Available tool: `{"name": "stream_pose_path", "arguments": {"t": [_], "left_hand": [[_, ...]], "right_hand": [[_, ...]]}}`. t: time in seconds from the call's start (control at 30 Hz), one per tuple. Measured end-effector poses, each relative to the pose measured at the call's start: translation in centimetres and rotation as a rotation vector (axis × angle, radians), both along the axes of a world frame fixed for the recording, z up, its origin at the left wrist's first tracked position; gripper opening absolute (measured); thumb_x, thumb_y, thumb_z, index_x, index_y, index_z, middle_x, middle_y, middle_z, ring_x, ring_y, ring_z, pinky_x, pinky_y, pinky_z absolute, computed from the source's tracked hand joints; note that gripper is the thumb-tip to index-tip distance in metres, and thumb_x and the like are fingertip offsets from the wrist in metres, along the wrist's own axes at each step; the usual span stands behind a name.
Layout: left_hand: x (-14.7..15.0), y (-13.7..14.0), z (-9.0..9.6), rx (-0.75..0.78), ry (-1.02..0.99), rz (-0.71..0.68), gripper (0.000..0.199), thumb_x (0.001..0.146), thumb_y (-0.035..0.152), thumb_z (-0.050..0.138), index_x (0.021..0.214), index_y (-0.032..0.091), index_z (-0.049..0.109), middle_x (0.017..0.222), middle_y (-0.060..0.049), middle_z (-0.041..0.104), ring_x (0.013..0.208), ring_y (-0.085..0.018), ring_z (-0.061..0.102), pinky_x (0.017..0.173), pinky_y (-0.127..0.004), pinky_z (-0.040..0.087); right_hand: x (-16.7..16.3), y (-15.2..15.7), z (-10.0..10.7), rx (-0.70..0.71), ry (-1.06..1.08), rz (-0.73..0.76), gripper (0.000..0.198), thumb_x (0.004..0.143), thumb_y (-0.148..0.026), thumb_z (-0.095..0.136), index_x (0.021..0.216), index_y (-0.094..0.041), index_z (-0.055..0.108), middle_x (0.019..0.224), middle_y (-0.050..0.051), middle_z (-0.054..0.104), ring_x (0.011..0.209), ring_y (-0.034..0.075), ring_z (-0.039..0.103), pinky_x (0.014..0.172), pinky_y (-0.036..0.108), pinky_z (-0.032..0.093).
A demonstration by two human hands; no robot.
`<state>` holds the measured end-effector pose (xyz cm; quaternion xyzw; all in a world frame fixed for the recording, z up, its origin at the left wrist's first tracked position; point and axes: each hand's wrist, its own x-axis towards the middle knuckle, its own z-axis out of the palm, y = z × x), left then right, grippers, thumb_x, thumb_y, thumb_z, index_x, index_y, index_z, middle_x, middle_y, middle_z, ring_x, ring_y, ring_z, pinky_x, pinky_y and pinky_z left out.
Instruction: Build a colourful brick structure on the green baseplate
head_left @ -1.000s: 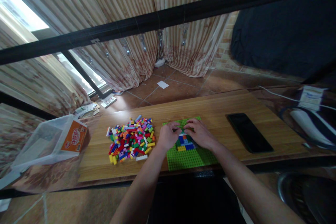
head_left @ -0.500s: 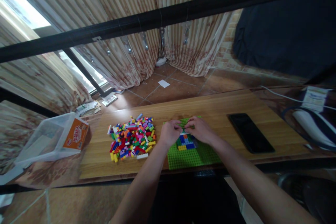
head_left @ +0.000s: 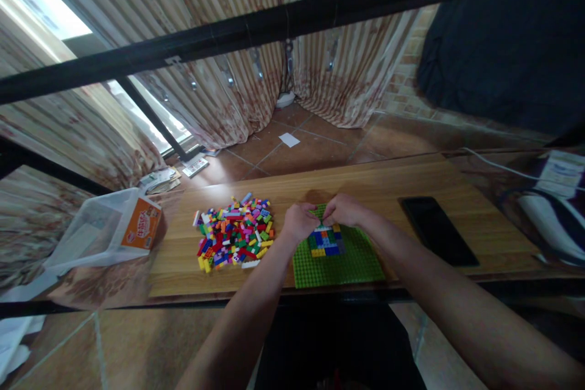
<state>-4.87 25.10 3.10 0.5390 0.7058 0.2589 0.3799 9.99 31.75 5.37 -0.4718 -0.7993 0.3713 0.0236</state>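
Head camera view, and the annoying bit is the fingertips: they're small and soft, so what's going on right at the tips is hard to make out. Left hand point(head_left: 300, 220) and right hand point(head_left: 343, 210) come in from the near edge of the table point(head_left: 388, 177), fingers curled in and pointing at each other with just a narrow gap between. Can't tell how far open either pinch is, or if there's a brick in it. There's some green right at the tips, but that could be a piece or just the green baseplate point(head_left: 356, 265) showing through.

The block build point(head_left: 326, 244) sits on that baseplate, a bit right of the middle of the table and toward the near edge. Fingertips are at its far side, by a whitish row, and the rest of it sticks out on the near side of them: blue, yellow, some grey and orange. Too fuzzy to count bricks or studs. The hands cover parts of the baseplate's far end, and the right forearm crosses in front of its right side.

Loose brick pile point(head_left: 235, 234) is over toward the table's left edge, with the left forearm just beside it. Black phone point(head_left: 439, 231) lies toward the right end. A clear plastic bin point(head_left: 109, 228) with an orange label is just past the left edge, and whatever's inside it is murky
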Motion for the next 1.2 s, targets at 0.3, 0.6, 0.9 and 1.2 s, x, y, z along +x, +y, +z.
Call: {"name": "stream_pose_path", "arguments": {"t": [0.3,0.6,0.9,1.2], "left_hand": [[0.2,-1.9,1.5,0.118,0.07,0.005,0.04,0.068,0.006,0.062,0.107,0.015,0.068,0.079,-0.003,0.075,0.076,-0.016,0.069,0.076,-0.027,0.054],[0.9,-3.2,1.6,0.209,0.143,0.015,0.038,0.074,0.006,0.055,0.106,0.019,0.068,0.085,-0.003,0.075,0.084,-0.017,0.069,0.084,-0.027,0.051],[0.3,-4.5,1.1,0.306,0.154,0.095,0.035,0.083,0.008,0.047,0.112,0.015,0.065,0.103,-0.008,0.072,0.095,-0.017,0.067,0.089,-0.028,0.05],[0.8,-9.4,-0.8,0.447,0.188,0.148,0.04,0.078,0.006,0.051,0.117,0.016,0.059,0.114,-0.01,0.065,0.109,-0.022,0.058,0.1,-0.039,0.045]], "right_hand": [[2.0,-1.5,-0.3,0.113,0.233,-0.085,0.02,0.07,-0.032,0.067,0.082,-0.019,0.075,0.082,0.004,0.075,0.076,0.018,0.067,0.07,0.026,0.05],[6.0,-5.5,-2.2,0.31,0.344,-0.289,0.031,0.087,-0.035,0.045,0.094,-0.017,0.07,0.094,0.01,0.072,0.087,0.021,0.066,0.081,0.036,0.051],[2.1,-5.9,-1.1,0.501,0.178,0.018,0.025,0.087,-0.028,0.053,0.103,-0.02,0.071,0.109,0.008,0.065,0.106,0.022,0.053,0.096,0.04,0.039],[1.5,-4.2,-1.9,0.45,0.137,0.107,0.024,0.088,-0.028,0.052,0.096,-0.022,0.074,0.099,0.007,0.07,0.098,0.022,0.056,0.09,0.038,0.04]]}}
